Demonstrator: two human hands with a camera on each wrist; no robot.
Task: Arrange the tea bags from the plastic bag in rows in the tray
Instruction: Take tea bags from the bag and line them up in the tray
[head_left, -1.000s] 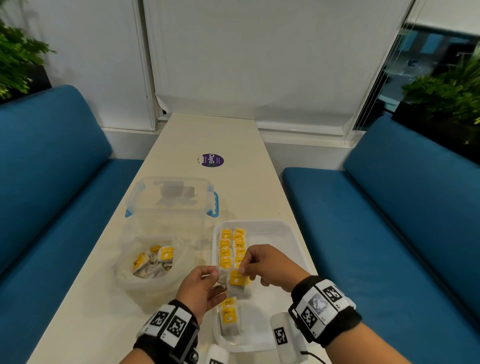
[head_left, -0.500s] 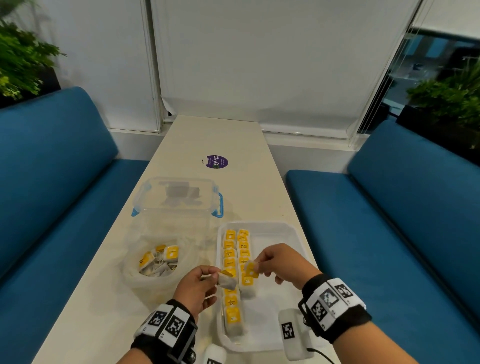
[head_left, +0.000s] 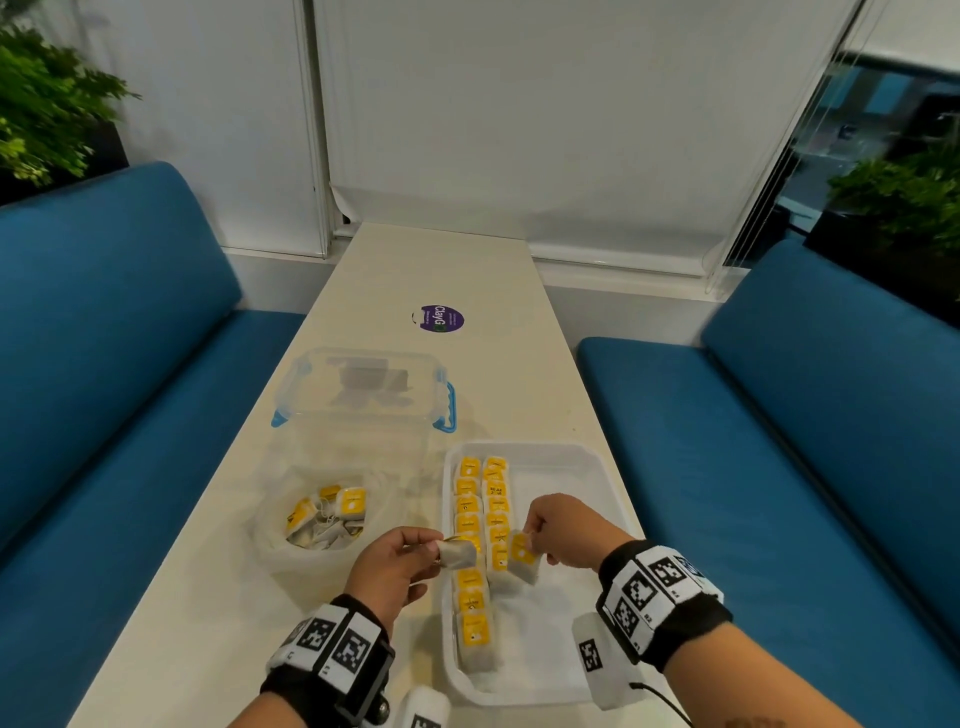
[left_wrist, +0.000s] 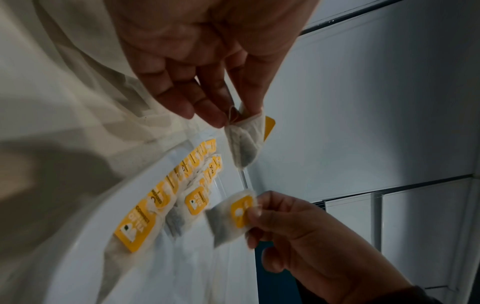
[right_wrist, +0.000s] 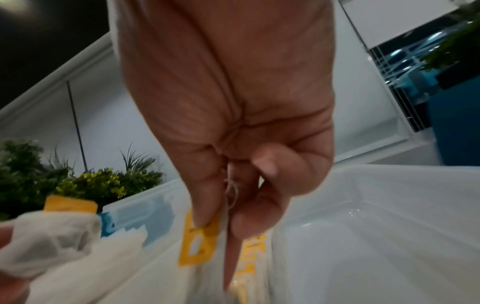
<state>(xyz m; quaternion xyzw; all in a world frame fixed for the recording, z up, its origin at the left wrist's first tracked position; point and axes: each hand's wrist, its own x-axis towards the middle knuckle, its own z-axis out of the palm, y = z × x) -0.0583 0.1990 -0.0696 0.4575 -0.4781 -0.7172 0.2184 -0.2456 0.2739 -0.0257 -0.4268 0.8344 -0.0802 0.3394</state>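
Observation:
A white tray (head_left: 582, 467) holds two rows of yellow-tagged tea bags (head_left: 467, 512) along its left side. My left hand (head_left: 410, 558) pinches one tea bag (head_left: 457, 553) (left_wrist: 244, 144) over the tray's left edge. My right hand (head_left: 558, 525) pinches another tea bag (head_left: 522, 556) (left_wrist: 231, 216) by its top, just right of the second row. A clear plastic bag (head_left: 322, 519) with several more tea bags (head_left: 332, 512) lies left of the tray.
A clear lidded container with blue clips (head_left: 363, 389) stands behind the plastic bag. A purple sticker (head_left: 441, 318) lies further back on the cream table (head_left: 208, 597). Blue benches (head_left: 779, 467) flank both sides, with plants in the far corners.
The two tea bags, held close together a second ago, have come apart: the right hand has carried its one right over the tray, the left keeps the other by the tray's left edge.

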